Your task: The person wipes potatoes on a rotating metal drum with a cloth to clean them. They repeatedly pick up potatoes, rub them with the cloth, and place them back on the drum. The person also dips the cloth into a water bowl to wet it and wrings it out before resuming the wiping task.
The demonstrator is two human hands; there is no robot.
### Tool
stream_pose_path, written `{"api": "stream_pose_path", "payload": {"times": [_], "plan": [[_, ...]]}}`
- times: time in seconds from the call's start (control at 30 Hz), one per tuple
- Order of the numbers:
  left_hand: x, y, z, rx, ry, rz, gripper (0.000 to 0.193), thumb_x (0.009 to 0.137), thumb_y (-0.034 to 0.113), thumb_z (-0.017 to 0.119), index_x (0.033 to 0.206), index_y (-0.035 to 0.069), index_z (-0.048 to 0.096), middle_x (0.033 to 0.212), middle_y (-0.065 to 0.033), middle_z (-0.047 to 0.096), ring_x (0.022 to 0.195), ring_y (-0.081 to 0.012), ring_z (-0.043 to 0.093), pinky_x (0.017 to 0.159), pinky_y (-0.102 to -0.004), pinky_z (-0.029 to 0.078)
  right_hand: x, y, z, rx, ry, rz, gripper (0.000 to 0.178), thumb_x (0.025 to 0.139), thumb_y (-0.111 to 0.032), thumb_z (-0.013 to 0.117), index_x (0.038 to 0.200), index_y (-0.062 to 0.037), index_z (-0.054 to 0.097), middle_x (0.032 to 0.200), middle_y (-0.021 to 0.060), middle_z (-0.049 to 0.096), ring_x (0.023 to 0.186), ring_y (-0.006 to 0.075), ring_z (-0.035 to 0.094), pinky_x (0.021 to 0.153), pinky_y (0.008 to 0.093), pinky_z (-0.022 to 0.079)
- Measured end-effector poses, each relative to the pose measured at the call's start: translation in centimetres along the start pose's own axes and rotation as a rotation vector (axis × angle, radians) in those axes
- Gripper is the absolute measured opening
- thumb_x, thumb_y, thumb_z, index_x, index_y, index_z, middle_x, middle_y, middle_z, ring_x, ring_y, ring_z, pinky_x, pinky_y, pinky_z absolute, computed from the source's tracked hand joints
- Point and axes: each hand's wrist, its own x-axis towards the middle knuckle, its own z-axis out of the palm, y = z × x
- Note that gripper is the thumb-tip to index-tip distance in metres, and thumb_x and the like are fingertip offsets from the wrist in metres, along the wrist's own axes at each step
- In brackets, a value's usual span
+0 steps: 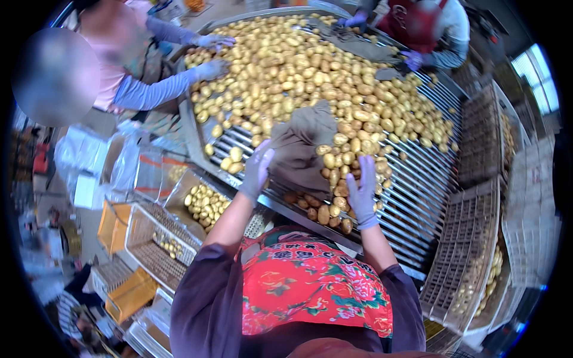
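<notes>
My left hand (256, 171), in a thin pale purple glove, is at the left edge of a crumpled brown-grey cloth (296, 152), its fingers stretched out; whether it touches the cloth is hard to tell. My right hand (362, 196), gloved alike, has thumb and fingers apart beside a cluster of potatoes (339, 190) at the near side of the sorting table. Some browner potatoes (310, 206) lie between my hands, along the near edge. The cloth rests over part of the slatted metal table (418, 206), with potatoes heaped beyond it.
Gloved hands of a co-worker (210, 70) reach in from the left; another person's gloved hand (412, 59) is at the far right, near a second dark cloth (352, 43). Plastic crates (468, 253) line the right side. A crate (156, 230) with few potatoes stands lower left.
</notes>
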Motion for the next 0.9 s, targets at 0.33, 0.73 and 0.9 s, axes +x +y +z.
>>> {"api": "stream_pose_path", "payload": {"times": [0.33, 0.73, 0.9], "plan": [[-2.7, 20.0, -5.5, -1.063, -0.254, 0.021, 0.08, 0.079, 0.047, 0.066, 0.131, -0.011, 0.048, 0.131, -0.0231, 0.055, 0.121, -0.0336, 0.056, 0.109, -0.046, 0.041, 8.2, -6.9, 3.1, 0.107, -0.12, -0.273, 0.103, 0.062, -0.03, 0.086, 0.147, -0.0044, 0.035, 0.147, 0.029, 0.034, 0.136, 0.0488, 0.033, 0.111, 0.0527, 0.032], [3.0, 20.7, -6.6, -0.704, 0.024, 0.105, 0.041, 0.1, 0.025, 0.046, 0.125, -0.006, 0.057, 0.127, -0.0169, 0.061, 0.117, -0.027, 0.059, 0.102, -0.0427, 0.046, 18.7, -11.1, -7.2, 0.608, 0.092, -0.319, 0.037, 0.097, -0.02, 0.054, 0.128, -0.0015, 0.057, 0.121, 0.0102, 0.064, 0.114, 0.0198, 0.058, 0.1, 0.0331, 0.045], [8.4, 16.1, -1.3, -0.125, -0.084, 0.278, 0.051, 0.1, 0.036, 0.051, 0.126, -0.007, 0.058, 0.124, -0.0172, 0.063, 0.113, -0.0241, 0.061, 0.1, -0.0381, 0.046, 18.6, -8.8, -16.8, 0.725, 0.253, -0.137, 0.1, 0.08, -0.065, 0.067, 0.144, 0.0054, 0.036, 0.123, 0.0179, 0.06, 0.107, 0.0214, 0.062, 0.094, 0.0338, 0.053]]}}
